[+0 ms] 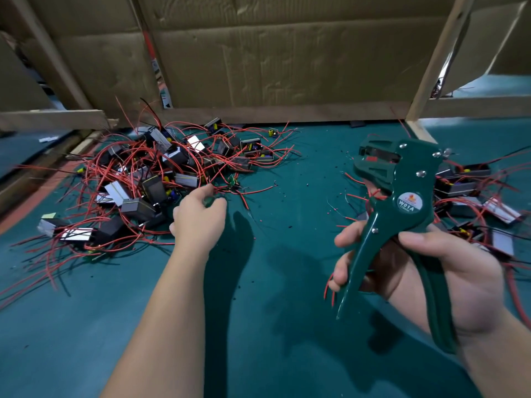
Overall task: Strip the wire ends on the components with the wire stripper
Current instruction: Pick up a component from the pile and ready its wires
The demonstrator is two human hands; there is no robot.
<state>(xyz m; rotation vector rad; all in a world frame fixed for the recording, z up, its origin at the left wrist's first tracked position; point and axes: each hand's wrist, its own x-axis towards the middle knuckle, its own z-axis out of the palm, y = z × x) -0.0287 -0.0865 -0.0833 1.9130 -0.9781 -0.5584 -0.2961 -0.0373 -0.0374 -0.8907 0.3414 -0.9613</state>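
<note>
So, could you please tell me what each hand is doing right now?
Left hand: curled at the wires; hold unclear.
Right hand: grips the stripper.

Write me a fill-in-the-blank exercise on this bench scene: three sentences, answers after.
1. The wire stripper is held in the person's ____ hand.
2. Its round label reads ____.
3. The left hand reaches to the pile of components, whose wires are mostly ____.

Missing words: right; W01A; red.
</note>
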